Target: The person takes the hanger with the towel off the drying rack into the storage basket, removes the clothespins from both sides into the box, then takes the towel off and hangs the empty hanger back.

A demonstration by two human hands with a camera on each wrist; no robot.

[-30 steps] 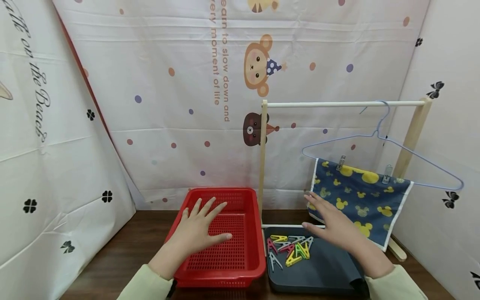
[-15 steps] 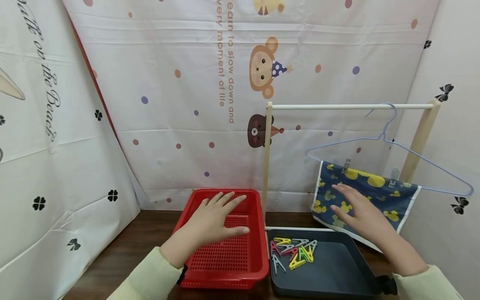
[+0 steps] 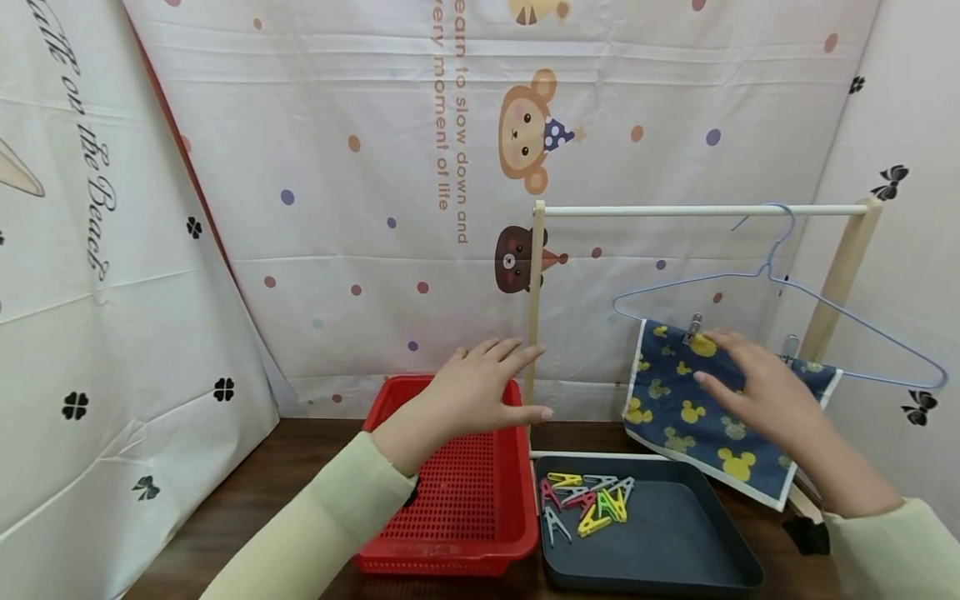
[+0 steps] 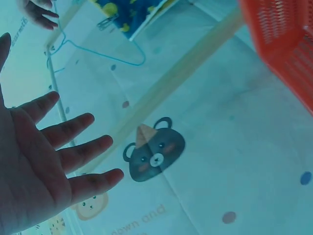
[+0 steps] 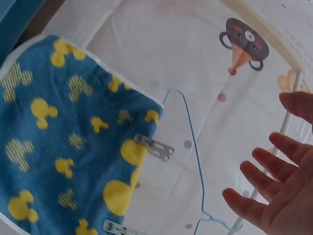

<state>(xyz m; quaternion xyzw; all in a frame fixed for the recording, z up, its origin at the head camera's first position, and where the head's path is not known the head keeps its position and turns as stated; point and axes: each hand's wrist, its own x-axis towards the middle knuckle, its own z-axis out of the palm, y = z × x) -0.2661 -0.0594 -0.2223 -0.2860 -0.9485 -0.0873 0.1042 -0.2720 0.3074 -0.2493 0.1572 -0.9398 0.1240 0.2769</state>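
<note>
A blue cloth (image 3: 678,412) with yellow mouse-head prints hangs from a light blue wire hanger (image 3: 705,279). Two clothespins, one a grey clothespin (image 5: 154,147), grip its upper edge. The hanger hooks over the white bar (image 3: 637,211) of a wooden rack. In the head view my right hand (image 3: 772,400) overlaps the cloth, fingers spread and nothing in them. My left hand (image 3: 480,387), fingers spread too and holding nothing, hovers over the back of the red basket (image 3: 517,533). Its palm (image 4: 29,171) shows bare in the left wrist view.
A dark grey tray (image 3: 675,533) right of the basket holds several coloured clothespins (image 3: 592,525) at its left side. The rack's left post (image 3: 535,333) rises behind the basket's right edge. Printed sheets (image 3: 337,208) line the back and sides.
Both hands have moved up and to the right in the head view, the left from over the basket's middle to its back edge. The view has shifted slightly; cloth, hanger and clothespins stay put.
</note>
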